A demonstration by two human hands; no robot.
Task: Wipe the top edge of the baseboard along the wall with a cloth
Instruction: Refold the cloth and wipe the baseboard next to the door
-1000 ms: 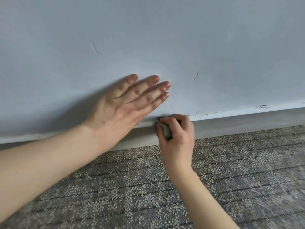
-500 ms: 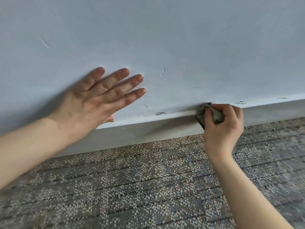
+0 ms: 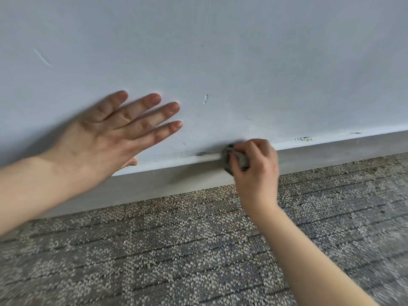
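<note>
1. Right hand point(image 3: 256, 171): fingers curled tight around a small grey cloth point(image 3: 234, 160), bunched into a wad. Only part of the wad shows past the thumb and forefinger; the rest is hidden in the fist.
2. Cloth is pressed against the top edge of the baseboard point(image 3: 331, 155), at the seam where the board meets the wall point(image 3: 242, 51). It sits a little right of centre in the head view.
3. Left hand point(image 3: 106, 140): open, gripping nothing. Palm flat on the wall, four fingers spread and pointing up and to the right, thumb tucked low, just above the baseboard line.
4. The two hands are apart; a stretch of bare wall and baseboard lies between the left fingertips and the cloth.
5. Dark smudge point(image 3: 204, 153) on the top edge, just left of the cloth.
6. More dark specks point(image 3: 303, 139) along the seam to the right of the right hand, and a fainter mark farther right near the frame edge.
7. Wall is pale blue-grey, with a thin slanted scratch point(image 3: 42, 57) at upper left and a small nick point(image 3: 205, 98) right of the left fingertips.
8. Baseboard is grey, running diagonally, higher at the right.
9. Floor is speckled grey-brown carpet point(image 3: 176, 250) with dark lines; both bare forearms reach in over it.
</note>
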